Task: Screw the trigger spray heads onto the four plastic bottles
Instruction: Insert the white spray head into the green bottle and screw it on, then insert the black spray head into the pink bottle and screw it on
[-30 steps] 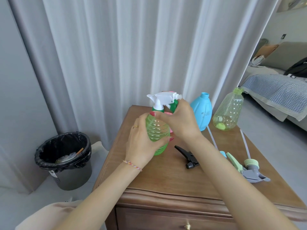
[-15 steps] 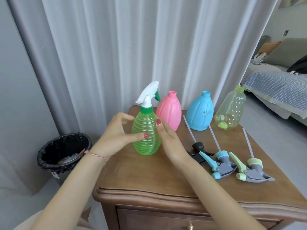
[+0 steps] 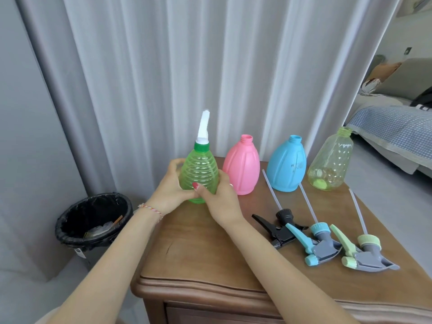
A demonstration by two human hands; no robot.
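A ribbed green bottle (image 3: 199,170) with a white spray head (image 3: 203,127) on its neck stands at the wooden table's back left. My left hand (image 3: 171,192) and my right hand (image 3: 219,199) cup its lower body from both sides. To its right stand a pink bottle (image 3: 242,166), a blue bottle (image 3: 287,164) and a clear yellow-green bottle (image 3: 332,161), all with bare necks. Three loose spray heads lie on the table's right: black (image 3: 279,226), blue and grey (image 3: 318,242), pale green and grey (image 3: 364,252).
The wooden table (image 3: 187,256) has a drawer at the front. A black-lined waste bin (image 3: 93,218) stands on the floor to its left. White curtains (image 3: 210,66) hang close behind the bottles. A bed with a blue checked cover (image 3: 397,127) is at the far right.
The green bottle, earlier held up with my right hand on its spray head, now stands farther back and left on the table. Both hands dropped to its body.
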